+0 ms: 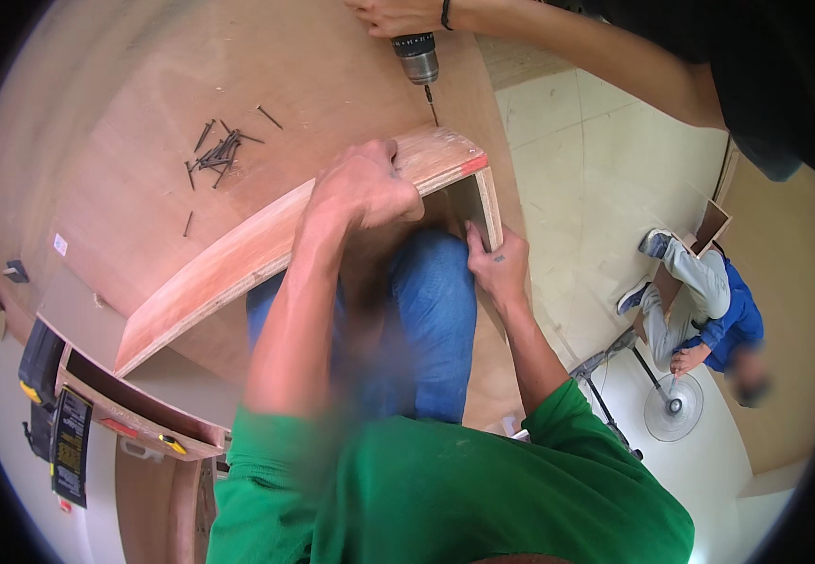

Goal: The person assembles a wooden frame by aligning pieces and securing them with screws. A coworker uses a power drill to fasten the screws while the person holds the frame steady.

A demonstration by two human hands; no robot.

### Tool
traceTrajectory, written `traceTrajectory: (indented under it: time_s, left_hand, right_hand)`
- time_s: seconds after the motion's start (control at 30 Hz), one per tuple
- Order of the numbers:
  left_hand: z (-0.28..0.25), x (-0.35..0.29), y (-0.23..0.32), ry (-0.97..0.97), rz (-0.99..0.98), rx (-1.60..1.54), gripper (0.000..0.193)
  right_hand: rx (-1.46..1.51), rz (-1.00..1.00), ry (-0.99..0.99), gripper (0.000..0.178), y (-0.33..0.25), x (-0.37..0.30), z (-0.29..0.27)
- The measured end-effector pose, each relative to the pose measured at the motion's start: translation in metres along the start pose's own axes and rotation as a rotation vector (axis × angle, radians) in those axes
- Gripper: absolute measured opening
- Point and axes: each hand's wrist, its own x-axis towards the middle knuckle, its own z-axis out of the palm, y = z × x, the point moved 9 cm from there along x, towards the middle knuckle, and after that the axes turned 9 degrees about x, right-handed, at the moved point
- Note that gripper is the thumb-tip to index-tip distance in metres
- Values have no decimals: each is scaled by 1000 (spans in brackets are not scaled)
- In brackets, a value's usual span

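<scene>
Across my blue-jeaned knees stands a wooden frame of plywood, its long top board [215,254] running from lower left to upper right. My left hand [362,186] is closed over this board near its upper right end, fingers curled on its edge. My right hand [501,263] grips the short end board [490,202] with the thumb on its inner side. Beyond my hands, a co-worker's hand [400,14] is at a power drill [418,58]. Its long thin bit points down at the top board's far end; whether it touches cannot be made out.
A pile of dark screws [222,155] lies on the brown wooden surface [144,122], with a few strays. At lower left are a narrow wooden box [135,414] and black tool cases [41,362]. Another person [722,301] sits at right near a standing fan [673,407].
</scene>
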Motion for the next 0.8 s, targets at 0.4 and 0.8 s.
traceTrajectory:
  time_s: [0.4,0.8]
  left_hand:
    - [0,-3,0,-61,-25,37,78]
    - [2,-2,0,-47,-28,38,87]
  right_hand:
    - [-17,4,11,27,0,-1,0]
    - [3,-15,12,26,-2,-2,-1]
